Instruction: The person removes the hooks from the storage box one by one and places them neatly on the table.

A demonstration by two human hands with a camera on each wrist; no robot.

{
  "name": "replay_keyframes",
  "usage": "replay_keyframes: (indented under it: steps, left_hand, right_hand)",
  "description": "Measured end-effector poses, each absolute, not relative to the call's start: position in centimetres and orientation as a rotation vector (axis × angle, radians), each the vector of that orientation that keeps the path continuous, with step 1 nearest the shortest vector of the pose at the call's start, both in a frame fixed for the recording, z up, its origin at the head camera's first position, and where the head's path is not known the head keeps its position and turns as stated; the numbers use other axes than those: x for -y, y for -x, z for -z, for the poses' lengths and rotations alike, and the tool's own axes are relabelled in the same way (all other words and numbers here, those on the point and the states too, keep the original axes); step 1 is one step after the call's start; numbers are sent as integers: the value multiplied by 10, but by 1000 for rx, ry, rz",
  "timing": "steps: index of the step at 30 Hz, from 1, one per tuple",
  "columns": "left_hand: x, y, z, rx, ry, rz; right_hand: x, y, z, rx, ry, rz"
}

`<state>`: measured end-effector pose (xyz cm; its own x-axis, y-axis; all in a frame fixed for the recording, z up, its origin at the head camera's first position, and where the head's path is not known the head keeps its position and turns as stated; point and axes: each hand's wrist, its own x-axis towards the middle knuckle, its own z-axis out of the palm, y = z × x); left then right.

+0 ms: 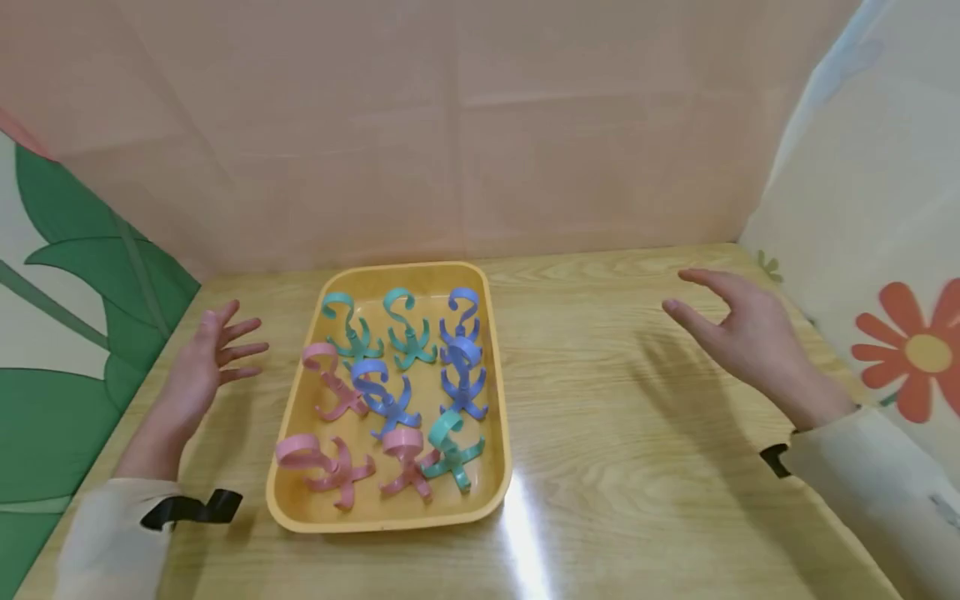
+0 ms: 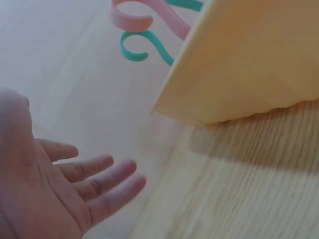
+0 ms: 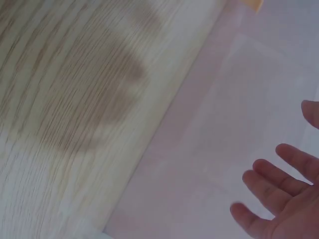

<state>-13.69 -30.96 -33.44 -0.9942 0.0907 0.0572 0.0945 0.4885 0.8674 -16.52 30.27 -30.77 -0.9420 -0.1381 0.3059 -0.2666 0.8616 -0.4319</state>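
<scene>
A yellow tray [image 1: 390, 523] lies on the wooden table, left of the middle in the head view. Several plastic hooks with curled tops and splayed prongs stand or lean in it: pink hooks such as one at the front left [image 1: 341, 473], blue ones [image 1: 390, 404] and teal ones [image 1: 411, 343]. My left hand [image 1: 202, 367] hovers beside the tray's left side, fingers spread and palm turned toward it, holding nothing. Well to the right of the tray, my right hand [image 1: 750, 333] is held above the table with relaxed fingers, also holding nothing.
The wooden table [image 1: 592, 467] reaches back to a pale pink covering [image 1: 465, 150]. At the right stands a white sheet with a red flower [image 1: 922, 354]; green leaf print [image 1: 67, 425] borders the left. Black straps [image 1: 191, 508] hang at the wrists.
</scene>
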Motion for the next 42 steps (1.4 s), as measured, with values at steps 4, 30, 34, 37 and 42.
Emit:
replay_keyframes:
  steps: [4, 30, 34, 37, 42]
  left_hand:
    - [308, 134, 335, 2627, 157, 1707]
    - [289, 116, 355, 2495, -62, 2213]
    - [285, 115, 356, 2564, -69, 2160]
    - [283, 114, 357, 2582, -82, 2154]
    - [279, 113, 358, 2625, -143, 2125]
  right_hand:
    - [-298, 159, 306, 2718, -297, -775]
    - [-248, 117, 300, 2326, -551, -1912]
    - [-238, 111, 302, 2339, -593, -1930]
    - [-230, 108, 305, 2336, -634, -1951]
    - [-221, 105, 310, 2331, -694, -1982]
